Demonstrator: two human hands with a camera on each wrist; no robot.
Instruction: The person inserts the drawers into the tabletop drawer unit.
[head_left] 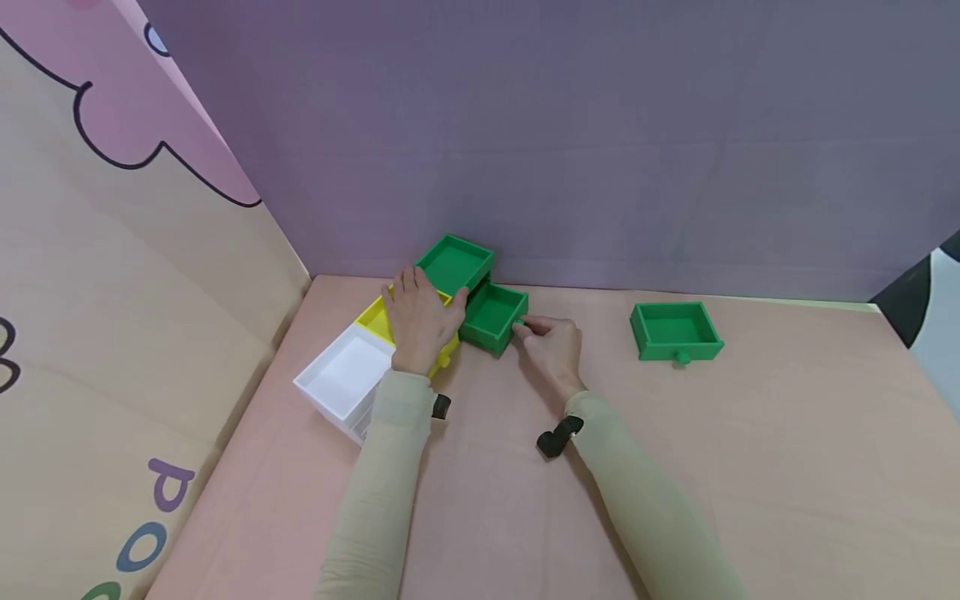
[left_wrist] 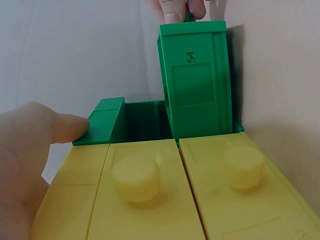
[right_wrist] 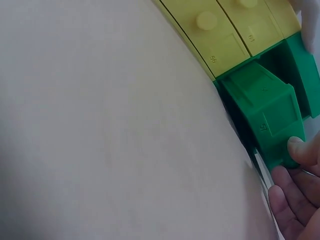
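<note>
A small green drawer (head_left: 495, 315) is pulled partway out of the green cabinet (head_left: 454, 262), which has an open-topped tray above. My right hand (head_left: 553, 354) pinches the knob on the drawer's front. In the left wrist view the drawer front (left_wrist: 194, 82) stands at an angle in its opening, with a dark gap beside it. My left hand (head_left: 422, 327) lies with fingers extended across the yellow cabinet (head_left: 372, 317), partly hiding it. The left thumb (left_wrist: 70, 128) touches the green cabinet's edge. Two yellow drawers with round knobs sit closed in the left wrist view.
A white cabinet (head_left: 341, 368) adjoins the yellow one at the near left, partly behind my left forearm. Another green drawer (head_left: 675, 330) lies apart on the pink tabletop (head_left: 510, 483) to the right. A grey-purple wall (head_left: 585, 150) borders the table's back.
</note>
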